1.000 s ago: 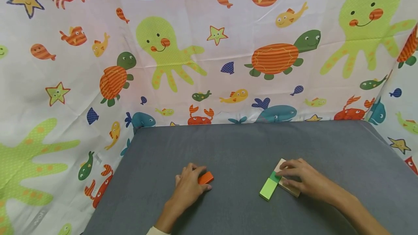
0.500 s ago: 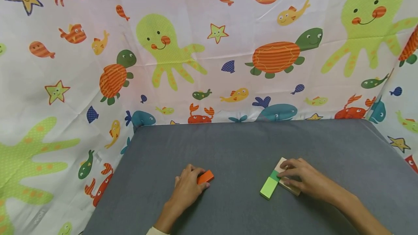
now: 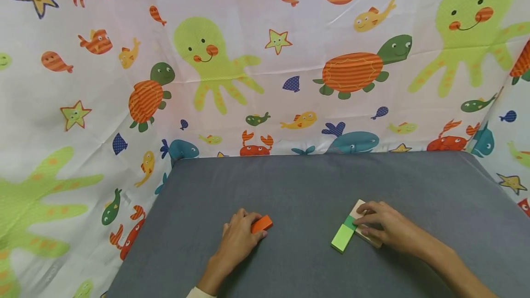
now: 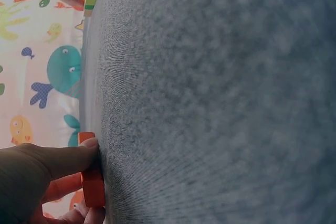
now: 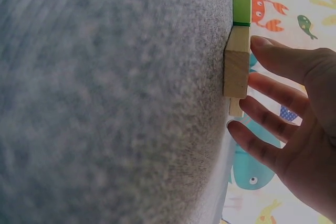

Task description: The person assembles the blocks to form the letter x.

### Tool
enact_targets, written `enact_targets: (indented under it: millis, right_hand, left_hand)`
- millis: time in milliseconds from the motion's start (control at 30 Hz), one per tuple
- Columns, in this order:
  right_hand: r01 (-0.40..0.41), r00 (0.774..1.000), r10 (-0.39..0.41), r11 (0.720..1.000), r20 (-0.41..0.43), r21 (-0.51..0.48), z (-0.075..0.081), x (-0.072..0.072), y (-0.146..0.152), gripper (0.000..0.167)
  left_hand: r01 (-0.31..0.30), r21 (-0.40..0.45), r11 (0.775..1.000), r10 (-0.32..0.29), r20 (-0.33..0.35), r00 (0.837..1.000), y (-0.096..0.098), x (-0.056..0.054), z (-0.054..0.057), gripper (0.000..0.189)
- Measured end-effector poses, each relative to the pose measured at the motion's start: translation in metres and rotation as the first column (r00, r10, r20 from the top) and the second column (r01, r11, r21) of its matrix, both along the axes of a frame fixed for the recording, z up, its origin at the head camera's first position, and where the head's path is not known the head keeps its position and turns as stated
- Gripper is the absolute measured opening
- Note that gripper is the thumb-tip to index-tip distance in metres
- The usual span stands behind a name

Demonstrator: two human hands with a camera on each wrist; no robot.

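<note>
On the grey cloth, my left hand pinches an orange wooden block. In the left wrist view the thumb lies on the face of the orange block, with fingers behind it. At the right, a light green block and a dark green block form a line with a plain wooden block. A second plain block juts out to the right. My right hand rests over these blocks, partly hiding the plain ones. Its fingers look extended and loose in the right wrist view, fingertips at the plain block.
Grey cloth covers the table and lies between the two hands. A white curtain printed with sea animals stands behind the table and along its sides.
My left thumb has moved up from beside the orange block onto it. The right hand and its blocks stay put; the head view shifts slightly.
</note>
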State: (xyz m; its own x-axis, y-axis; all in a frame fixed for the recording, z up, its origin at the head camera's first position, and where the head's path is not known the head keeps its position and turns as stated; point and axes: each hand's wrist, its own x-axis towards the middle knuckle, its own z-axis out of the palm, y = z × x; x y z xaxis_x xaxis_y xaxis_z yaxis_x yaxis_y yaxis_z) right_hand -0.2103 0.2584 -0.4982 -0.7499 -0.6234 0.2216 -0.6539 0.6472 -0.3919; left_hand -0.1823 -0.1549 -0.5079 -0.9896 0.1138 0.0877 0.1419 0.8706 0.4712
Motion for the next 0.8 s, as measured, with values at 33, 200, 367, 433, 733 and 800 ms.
enact_targets:
  millis: [33, 200, 367, 433, 733, 800]
  right_hand:
    - [0.001, 1.000, -0.001, 1.000, -0.003, -0.002, -0.0001, 0.0001, 0.0006, 0.024]
    - [-0.001, 1.000, 0.001, 1.000, 0.013, -0.005, -0.0005, -0.0005, 0.0018, 0.023]
    - [-0.003, 0.999, 0.003, 1.000, 0.037, 0.001, -0.0009, -0.0011, 0.0010, 0.022]
    - [-0.003, 0.999, 0.002, 1.000, 0.041, 0.003, -0.0007, -0.0012, 0.0009, 0.023]
    - [0.004, 0.998, -0.004, 1.000, 0.062, 0.009, 0.0003, -0.0010, 0.0008, 0.023]
    - [0.005, 0.998, -0.006, 1.000, 0.065, 0.008, 0.0004, -0.0010, 0.0007, 0.023]
  left_hand:
    - [0.001, -0.007, 1.000, -0.001, -0.009, 1.000, 0.0006, 0.0000, -0.0001, 0.040]
    - [-0.004, -0.020, 1.000, 0.003, -0.034, 0.999, 0.0011, 0.0009, -0.0004, 0.039]
    - [0.001, -0.024, 1.000, -0.002, -0.038, 0.999, -0.0009, 0.0007, -0.0006, 0.039]
    - [0.007, -0.023, 1.000, -0.008, -0.039, 0.999, -0.0017, 0.0003, -0.0004, 0.040]
    - [0.019, 0.037, 0.999, -0.020, 0.020, 1.000, -0.0015, -0.0020, 0.0020, 0.042]
    - [0.015, 0.047, 0.999, -0.016, 0.026, 1.000, -0.0011, -0.0020, 0.0023, 0.040]
